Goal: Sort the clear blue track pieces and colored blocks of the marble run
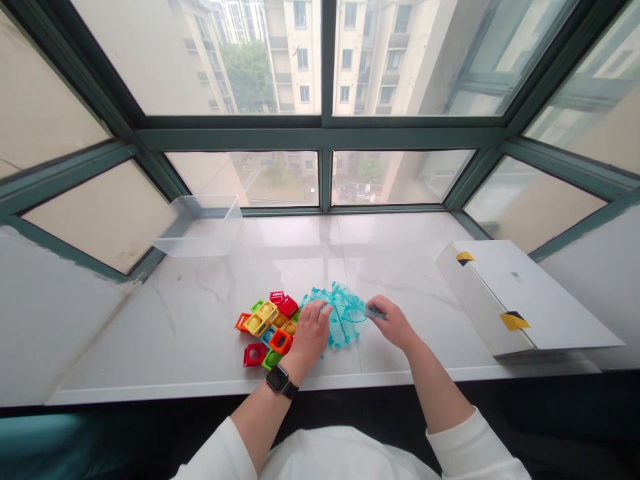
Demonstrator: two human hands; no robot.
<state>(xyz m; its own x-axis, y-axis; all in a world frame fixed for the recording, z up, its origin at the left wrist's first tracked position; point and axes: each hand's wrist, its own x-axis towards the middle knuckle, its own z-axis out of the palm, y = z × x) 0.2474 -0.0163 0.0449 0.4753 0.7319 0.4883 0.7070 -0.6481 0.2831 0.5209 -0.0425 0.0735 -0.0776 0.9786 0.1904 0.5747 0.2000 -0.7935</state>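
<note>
Left hand clamped on the near side of a translucent blue plastic tile assembly; right hand pinches its right end. Assembly lies near the front edge of the marble surface, touching a heap of coloured plastic tiles.

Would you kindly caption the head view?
Left hand and right hand hold translucent blue tiles beside colourful blocks on a marble sill.
</note>
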